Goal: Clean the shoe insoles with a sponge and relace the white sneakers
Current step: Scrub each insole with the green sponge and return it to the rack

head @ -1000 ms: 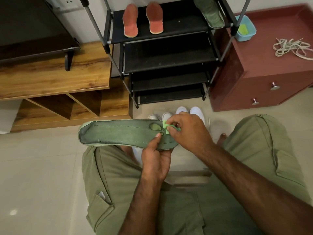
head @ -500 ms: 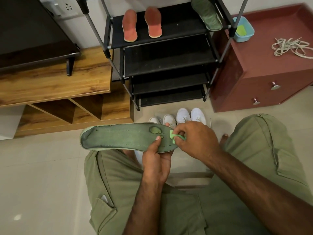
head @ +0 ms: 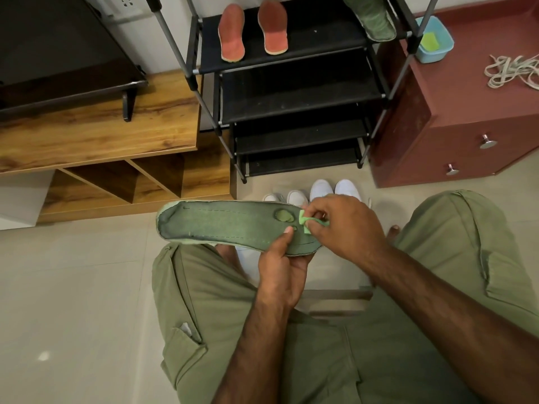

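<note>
Centre frame: long green fabric insole (head: 227, 223) held roughly level above the lap, toe end pointing frame-left, heel end frame-right. Left hand (head: 281, 269) grips the heel end from below, fingers curled under it, thumb pressed flat on the top face next to a small worn hole. A bigger oval worn patch sits just above the thumb. Right hand (head: 350, 228) has thumb and fingers clamped on a small light-green sponge piece (head: 306, 221), which touches the insole's top face at the heel end, just right of the worn patch. Toes of white sneakers (head: 320, 189) show on the tiled floor (head: 73, 287) just behind the insole, in front of the black metal-frame shoe rack (head: 291, 91). Rack top shelf: two orange-red insoles (head: 232, 33) side by side at upper centre, plus a second green insole (head: 372, 16) at its right end. Upper right: maroon drawer cabinet (head: 466, 106) carrying a light-blue plastic tub (head: 434, 39) with something yellow-green inside, and a loose heap of white laces (head: 510, 71) near the right edge. Left side: wooden low unit (head: 102, 135). Person is seated, olive trousers, knees either side of the hands.
</note>
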Available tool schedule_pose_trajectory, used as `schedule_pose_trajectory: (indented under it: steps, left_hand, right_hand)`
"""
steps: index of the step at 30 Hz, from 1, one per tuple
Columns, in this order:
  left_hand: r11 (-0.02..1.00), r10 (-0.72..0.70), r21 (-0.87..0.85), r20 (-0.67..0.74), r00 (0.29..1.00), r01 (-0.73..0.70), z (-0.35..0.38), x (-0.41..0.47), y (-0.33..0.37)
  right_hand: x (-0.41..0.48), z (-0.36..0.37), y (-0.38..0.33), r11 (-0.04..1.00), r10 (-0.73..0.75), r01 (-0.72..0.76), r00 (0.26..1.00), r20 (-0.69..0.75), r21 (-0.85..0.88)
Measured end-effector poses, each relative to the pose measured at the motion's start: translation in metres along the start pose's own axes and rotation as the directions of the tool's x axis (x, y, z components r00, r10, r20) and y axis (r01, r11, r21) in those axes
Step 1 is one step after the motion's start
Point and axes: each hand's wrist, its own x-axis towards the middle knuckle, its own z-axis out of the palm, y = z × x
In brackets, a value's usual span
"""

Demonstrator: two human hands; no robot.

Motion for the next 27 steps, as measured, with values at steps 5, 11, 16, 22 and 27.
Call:
schedule_pose_trajectory:
  steps: [5,11,16,22,27]
  left_hand:
    - [0.998,0.040,-0.053,0.013,0.999,-0.039,-0.001,0.002,0.008]
    - [0.997,0.067,-0.042,0.124,0.990,-0.062,-0.004,0.002,0.005]
    - [0.993,-0.008,-0.117,0.067,0.998,0.016,0.000,0.003,0.010]
    - [0.981,-0.029,-0.186,0.102,0.994,0.048,0.002,-0.003,0.015]
    - [0.973,0.028,-0.230,0.119,0.992,0.000,-0.004,0.003,0.013]
  right_hand:
    - [0.007,0.008,-0.001,0.972,-0.021,0.026,0.999,-0.026,0.233]
    - [0.008,0.010,0.001,0.939,-0.078,0.058,0.996,0.045,0.338]
    - [0.011,0.005,-0.002,0.986,-0.069,0.064,0.997,0.030,0.153]
    - [-0.025,0.005,-0.014,0.976,-0.161,0.130,0.971,0.176,0.177]
    - [-0.013,0.002,-0.005,0.996,-0.038,0.035,0.998,0.048,0.077]
